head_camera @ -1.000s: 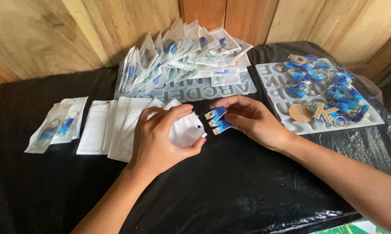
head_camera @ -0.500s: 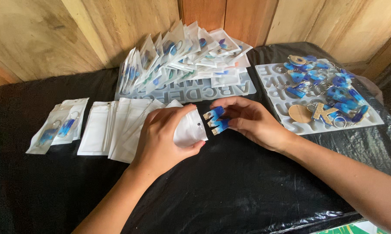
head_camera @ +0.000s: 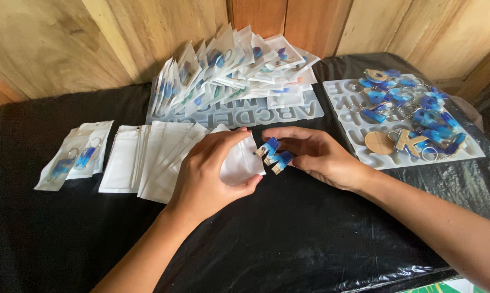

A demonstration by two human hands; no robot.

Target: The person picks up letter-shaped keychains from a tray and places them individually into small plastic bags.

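My left hand [head_camera: 207, 173] grips a small white plastic pouch [head_camera: 239, 164] over the black table cover. My right hand [head_camera: 321, 154] pinches a blue and white letter-shaped keychain [head_camera: 273, 154] whose end touches the pouch's open edge. Both hands meet near the middle of the table.
Empty white pouches [head_camera: 147, 160] lie fanned out left of my hands, and two filled pouches [head_camera: 74, 157] lie further left. A pile of packed pouches [head_camera: 234, 68] leans at the back on a clear letter mould [head_camera: 245, 114]. A second mould [head_camera: 359, 135] at the right holds several loose blue keychains [head_camera: 413, 116].
The keychain's end has come up against the pouch mouth, and my left hand has shifted the pouch a little toward it.
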